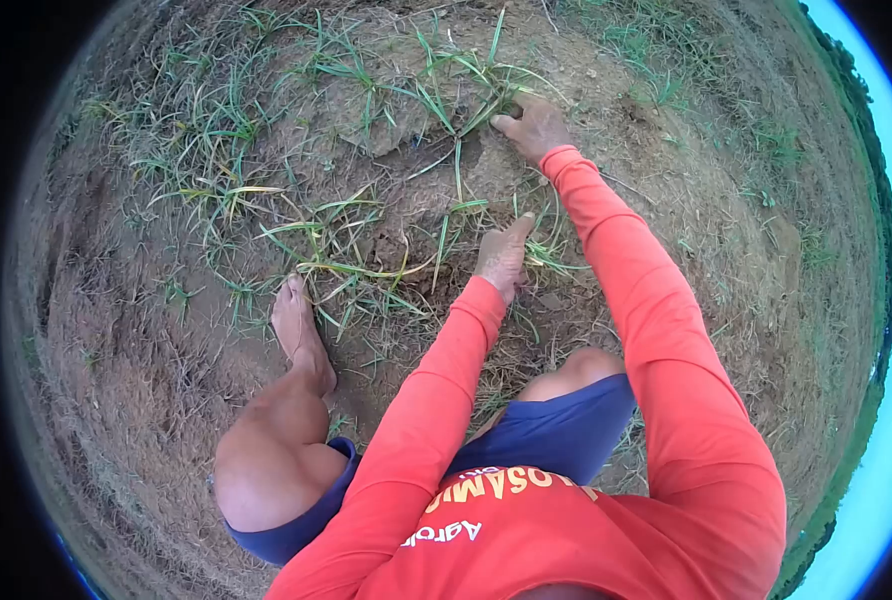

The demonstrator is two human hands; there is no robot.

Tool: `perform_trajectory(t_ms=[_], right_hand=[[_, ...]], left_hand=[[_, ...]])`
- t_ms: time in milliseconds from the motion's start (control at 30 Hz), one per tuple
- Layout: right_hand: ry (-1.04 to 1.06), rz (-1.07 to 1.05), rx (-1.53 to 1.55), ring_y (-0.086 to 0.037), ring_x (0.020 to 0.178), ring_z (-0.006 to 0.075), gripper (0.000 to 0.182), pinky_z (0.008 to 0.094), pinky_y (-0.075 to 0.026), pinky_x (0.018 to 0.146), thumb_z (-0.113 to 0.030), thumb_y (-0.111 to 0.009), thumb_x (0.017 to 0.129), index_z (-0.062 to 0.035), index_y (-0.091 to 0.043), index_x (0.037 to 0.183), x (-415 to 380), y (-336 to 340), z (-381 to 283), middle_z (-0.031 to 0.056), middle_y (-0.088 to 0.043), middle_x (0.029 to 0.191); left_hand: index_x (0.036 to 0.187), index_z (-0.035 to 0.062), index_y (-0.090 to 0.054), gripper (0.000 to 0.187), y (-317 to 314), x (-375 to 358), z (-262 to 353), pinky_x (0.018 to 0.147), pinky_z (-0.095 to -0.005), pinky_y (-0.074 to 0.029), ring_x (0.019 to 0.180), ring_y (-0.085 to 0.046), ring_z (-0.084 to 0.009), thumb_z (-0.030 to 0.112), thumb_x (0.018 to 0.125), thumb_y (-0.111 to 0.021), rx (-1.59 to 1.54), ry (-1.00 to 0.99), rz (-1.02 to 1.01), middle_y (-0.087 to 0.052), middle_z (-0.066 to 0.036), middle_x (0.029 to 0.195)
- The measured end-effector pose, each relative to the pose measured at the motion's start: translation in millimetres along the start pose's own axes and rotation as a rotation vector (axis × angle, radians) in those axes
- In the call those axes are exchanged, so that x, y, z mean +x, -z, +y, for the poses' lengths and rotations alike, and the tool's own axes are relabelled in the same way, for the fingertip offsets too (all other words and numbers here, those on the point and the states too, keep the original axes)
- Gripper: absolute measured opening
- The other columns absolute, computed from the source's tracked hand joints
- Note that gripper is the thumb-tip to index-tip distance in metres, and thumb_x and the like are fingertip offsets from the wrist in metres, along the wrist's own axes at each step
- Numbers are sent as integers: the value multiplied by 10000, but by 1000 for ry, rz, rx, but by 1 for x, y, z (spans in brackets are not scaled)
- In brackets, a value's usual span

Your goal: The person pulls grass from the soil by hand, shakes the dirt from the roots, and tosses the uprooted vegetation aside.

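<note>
My right hand point(536, 128) reaches forward to a tuft of green grass point(463, 100). Its thumb and fingers are closed at the right side of the tuft, on the base of the blades. Nearer to my body, my left hand point(504, 258) is closed low over the soil, its thumb pointing up and to the right. Green blades of a grass bunch point(554, 260) stick out on its far side; the curled fingers are mostly hidden. Long, partly yellowed grass point(361, 268) lies to the left of that hand.
Bare brown soil point(606, 120) with dry straw surrounds the tufts. Thicker grass point(211, 130) grows at the upper left. My bare foot point(294, 318) rests beside the grass, and my bent knee point(571, 372) is near the left forearm. Sky shows at the right edge.
</note>
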State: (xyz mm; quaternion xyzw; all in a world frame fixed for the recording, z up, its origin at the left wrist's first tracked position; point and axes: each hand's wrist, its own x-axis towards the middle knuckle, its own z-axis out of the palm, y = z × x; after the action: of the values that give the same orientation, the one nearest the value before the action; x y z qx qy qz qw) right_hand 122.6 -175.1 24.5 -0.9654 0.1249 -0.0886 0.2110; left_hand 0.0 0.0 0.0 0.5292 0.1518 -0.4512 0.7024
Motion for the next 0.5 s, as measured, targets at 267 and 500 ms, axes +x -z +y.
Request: perform_trajectory(t_ms=[267,500], right_hand=[[-103,164,32,-701,976,417,301,508,-539,863,-305,-695,890,-35,-736,1019,12,-32,-14,251,-718,1021],[-97,117,-194,-705,920,444,284,509,-556,841,-285,-674,918,-22,-744,1000,15,-20,-15,251,-726,941]], left_hand=[[837,96,-604,422,36,-8,25,483,-312,-274,529,-336,-111,498,874,-727,-58,-17,40,-365,43,646],[788,112,-582,415,41,-8,31,473,-310,-253,518,-317,-100,488,881,-731,-70,-19,-2,-351,56,627]])
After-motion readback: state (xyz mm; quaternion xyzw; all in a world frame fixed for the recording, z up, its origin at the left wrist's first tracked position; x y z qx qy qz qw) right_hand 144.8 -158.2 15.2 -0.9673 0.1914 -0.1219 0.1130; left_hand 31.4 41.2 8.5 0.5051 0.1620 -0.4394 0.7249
